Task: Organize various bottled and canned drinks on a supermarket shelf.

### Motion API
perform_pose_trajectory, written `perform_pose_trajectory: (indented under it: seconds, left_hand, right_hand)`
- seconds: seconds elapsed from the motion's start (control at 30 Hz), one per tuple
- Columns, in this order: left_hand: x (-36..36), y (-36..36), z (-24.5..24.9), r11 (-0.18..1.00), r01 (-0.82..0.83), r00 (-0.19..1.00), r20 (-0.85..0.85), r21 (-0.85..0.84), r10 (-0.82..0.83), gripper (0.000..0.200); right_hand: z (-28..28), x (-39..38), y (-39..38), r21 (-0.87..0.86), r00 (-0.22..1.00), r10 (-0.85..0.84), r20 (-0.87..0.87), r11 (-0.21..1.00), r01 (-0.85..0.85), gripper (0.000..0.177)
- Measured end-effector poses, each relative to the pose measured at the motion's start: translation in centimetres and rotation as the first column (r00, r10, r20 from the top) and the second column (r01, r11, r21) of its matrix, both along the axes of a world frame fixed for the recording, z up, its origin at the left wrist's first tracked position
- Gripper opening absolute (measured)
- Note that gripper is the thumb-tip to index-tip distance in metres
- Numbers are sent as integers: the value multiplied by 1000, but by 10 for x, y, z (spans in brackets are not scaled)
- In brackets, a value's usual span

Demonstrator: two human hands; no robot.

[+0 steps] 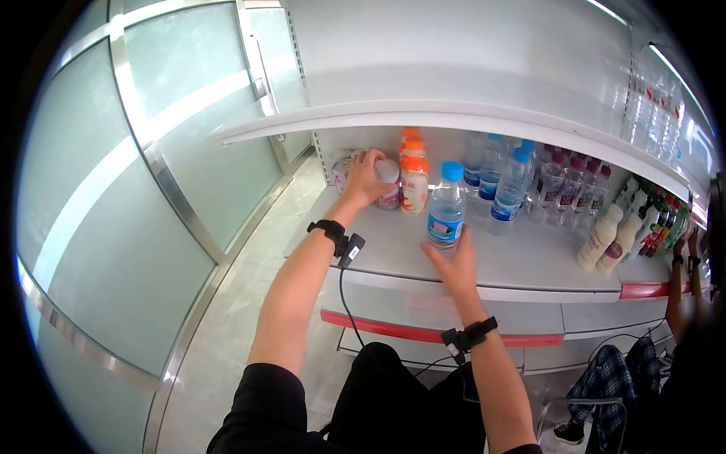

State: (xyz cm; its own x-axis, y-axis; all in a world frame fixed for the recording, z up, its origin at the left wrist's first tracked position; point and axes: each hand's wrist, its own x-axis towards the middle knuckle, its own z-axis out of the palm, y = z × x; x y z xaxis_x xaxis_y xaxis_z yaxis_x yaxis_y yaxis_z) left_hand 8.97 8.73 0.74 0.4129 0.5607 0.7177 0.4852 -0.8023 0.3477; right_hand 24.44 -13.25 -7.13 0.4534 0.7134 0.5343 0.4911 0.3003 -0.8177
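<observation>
My left hand [364, 180] reaches to the shelf's left end, its fingers curled round a pinkish container [389, 198] with a pale round top. Most of the container's left side is hidden by the hand. Right beside it stand orange-capped bottles [414, 185] in a row running back. My right hand [456, 266] is at the base of a blue-capped water bottle [446, 208], with thumb and fingers on either side of it. That bottle is close to upright near the front of the shelf [363, 250].
Further water bottles [507, 189], dark-red-capped bottles [569, 189] and two cream-coloured bottles [603, 238] stand to the right. An upper shelf [454, 113] overhangs them. Frosted glass doors [189, 91] are at left. Another person's arms [677, 284] reach in at far right.
</observation>
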Motion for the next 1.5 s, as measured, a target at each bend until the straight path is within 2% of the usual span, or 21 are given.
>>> perform_pose_trajectory:
  seconds: [0.03, 0.1, 0.17, 0.23, 0.27, 0.37, 0.4, 0.47, 0.5, 0.57, 0.6, 0.67, 0.7, 0.77, 0.87, 1.1, 1.23, 1.33, 1.4, 1.43, 1.5]
  left_hand:
    - [-6, -9, 0, 1000, -3, 1000, 3, 3, 3, 62]
    - [-15, -29, -3, 992, 73, 976, 212, -103, -50, 62]
    - [-31, -44, -2, 994, 45, 975, 222, -98, -22, 63]
    - [-47, -44, -7, 990, 35, 913, 408, -136, 24, 64]
    - [-55, -40, -7, 991, -70, 906, 410, -112, 110, 63]
    - [-94, 9, -19, 975, -134, 857, 473, -177, 203, 67]
    - [-102, 18, -21, 975, -132, 857, 475, -177, 202, 67]
    - [-116, 33, -24, 931, -365, 838, 427, -24, 340, 74]
    - [-120, 41, -26, 930, -367, 836, 430, -24, 341, 74]
    - [-127, 52, -40, 961, -178, 893, 375, -210, 248, 86]
    - [-129, 47, -42, 960, -178, 893, 374, -218, 250, 86]
    - [-129, 40, -44, 902, -187, 851, 394, -390, 347, 84]
    - [-130, 42, -46, 902, -184, 852, 394, -390, 345, 84]
    - [-136, 45, -51, 899, -238, 932, 174, -366, 318, 70]
    - [-135, 41, -47, 874, -260, 932, 130, -411, 339, 59]
    - [-107, 35, -35, 835, -361, 903, 68, -415, 425, 55]
    - [-102, 44, -48, 855, -315, 914, 112, -412, 391, 55]
    - [-97, 33, -48, 860, -275, 928, 114, -431, 354, 72]
    - [-82, 0, -32, 836, -170, 929, 197, -522, 312, 97]
    - [-75, -2, -34, 834, -173, 928, 196, -523, 316, 97]
    - [-63, -5, -38, 867, -174, 925, 224, -467, 306, 115]
  right_hand:
    - [0, 0, 0, -10, 1000, -2, -7, 1000, 2, 74]
    - [0, 1, 0, -19, 1000, -2, -8, 1000, 2, 74]
    - [-1, 2, 1, -7, 1000, 3, -7, 1000, -3, 74]
    - [0, 1, 0, -9, 1000, 6, -10, 1000, -6, 73]
    - [1, 1, -1, -16, 1000, 8, -11, 1000, -8, 73]
    - [1, 2, -2, -13, 1000, 23, 3, 1000, -23, 72]
    - [2, 2, -3, -12, 1000, 21, 6, 1000, -21, 72]
    - [4, 0, -4, -7, 1000, 13, 17, 1000, -12, 73]
    - [5, 1, -1, -6, 1000, 15, 20, 1000, -15, 73]
    - [1, 1, -1, -6, 1000, 1, 15, 1000, -1, 74]
    - [-1, 0, -2, -14, 1000, 1, 17, 1000, -1, 74]
    - [0, 2, -2, -24, 999, -21, 31, 999, 21, 74]
    - [1, 2, -3, -25, 999, -24, 31, 999, 24, 74]
    - [1, 1, -2, -29, 1000, 7, 6, 1000, -7, 74]
    - [-4, 2, 2, 19, 1000, 1, 11, 1000, -1, 73]
    - [0, 1, -2, 1, 998, -36, 60, 999, 36, 67]
    - [4, -3, -3, 26, 998, -40, 55, 999, 38, 67]
    - [2, 0, -1, 34, 998, -12, 54, 999, 11, 69]
    - [-1, 0, -1, 30, 998, -9, 59, 1000, 8, 69]
    - [0, -2, -1, 25, 999, -29, 43, 999, 28, 69]
    - [2, -5, -1, 18, 999, -43, 28, 999, 43, 69]
